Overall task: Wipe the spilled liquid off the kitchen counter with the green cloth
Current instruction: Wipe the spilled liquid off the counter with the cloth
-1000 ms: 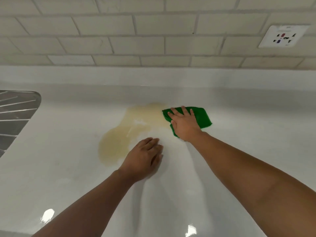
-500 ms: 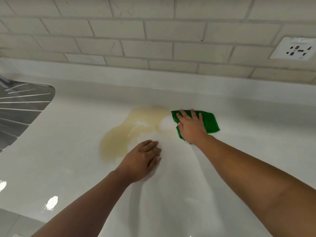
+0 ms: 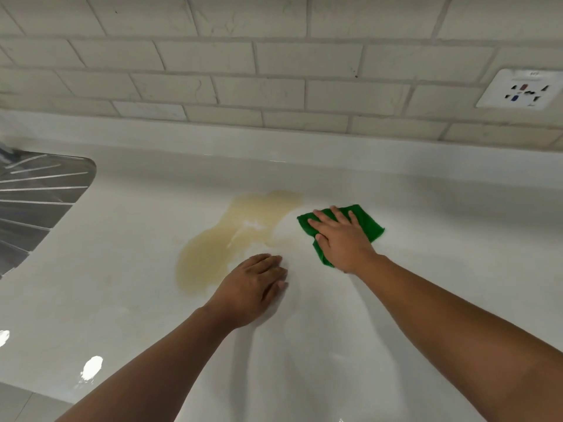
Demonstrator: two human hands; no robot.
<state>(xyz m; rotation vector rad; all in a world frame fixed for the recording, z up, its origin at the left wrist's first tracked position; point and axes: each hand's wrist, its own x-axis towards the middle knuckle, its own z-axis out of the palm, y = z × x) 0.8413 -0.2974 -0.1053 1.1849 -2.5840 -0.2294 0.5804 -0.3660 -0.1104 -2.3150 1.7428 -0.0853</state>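
My right hand (image 3: pixel 341 239) lies flat, fingers spread, pressing the green cloth (image 3: pixel 367 223) down on the bench (image 3: pixel 122 269); it pins the cloth, it does not pinch it. The cloth sits toward the back edge of the bench, near the upstand below the tiled wall (image 3: pixel 274 86), and its left tip just reaches the right fringe of the spilled liquid (image 3: pixel 213 254). My left hand (image 3: pixel 253 287) rests palm down, fingers together and holding nothing, nearer the front edge, beside the lower lobe of the puddle and possibly touching its rim, though I cannot tell for sure. What the next stroke turns on is this: the puddle lies to the left of the cloth, and its long axis runs on a slant, from the back edge beside the cloth down toward the front-left, in the direction of the steel drainer (image 3: pixel 36 202). My right hand is the nearer to its back end, so I judge the wipe should sweep left and toward me along that slant
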